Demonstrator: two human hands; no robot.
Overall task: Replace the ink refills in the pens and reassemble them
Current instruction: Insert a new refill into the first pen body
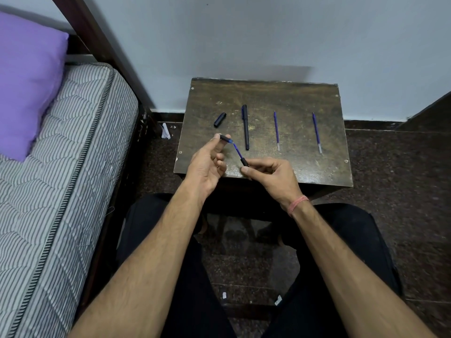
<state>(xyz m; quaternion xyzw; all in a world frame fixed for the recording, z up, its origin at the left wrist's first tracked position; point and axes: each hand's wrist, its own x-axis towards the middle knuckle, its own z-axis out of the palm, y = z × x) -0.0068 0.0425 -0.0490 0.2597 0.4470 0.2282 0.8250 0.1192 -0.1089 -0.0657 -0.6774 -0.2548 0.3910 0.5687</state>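
Hands pulling a pen apart, left hand (207,159) pinching tip piece (224,137), right hand (273,174) gripping barrel (244,162), blue refill (236,148) between

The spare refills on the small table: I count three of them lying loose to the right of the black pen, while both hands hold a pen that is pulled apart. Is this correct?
Not quite. The head view shows two loose refills lying right of the black pen on the table, not three. The rest holds: the left hand and right hand hold a pen pulled apart.
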